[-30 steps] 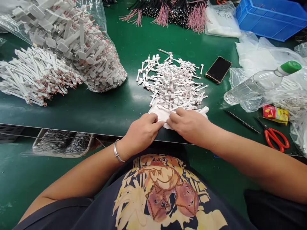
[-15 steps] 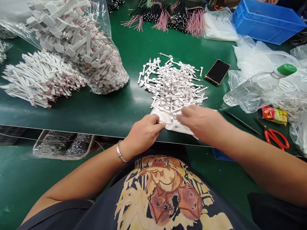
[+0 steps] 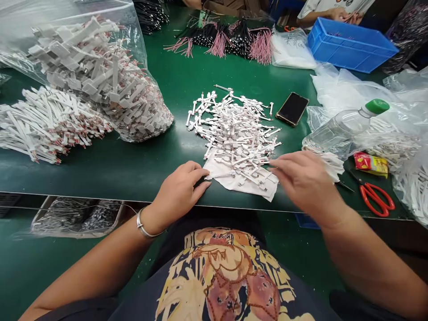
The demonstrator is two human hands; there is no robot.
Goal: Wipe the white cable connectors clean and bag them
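A loose heap of short white cables with connectors lies on the green table, its near part on a white cloth-like sheet. My left hand is at the sheet's left corner, thumb and fingertips pinched on the end of a white cable that reaches over the sheet. To the right of the heap, my right hand hovers with thumb and fingers close together; anything between them is too small to make out. Just behind it lies a bundle of white strips.
At left are a clear bag of connectors and a white cable pile. On the right: a phone, bottle, red-handled scissors and snack packet. Behind stands a blue bin, near another person's hands.
My hands have moved apart, the left one to the left and the right one to the right, uncovering more of the sheet. The view has shifted, showing the other person at the back.
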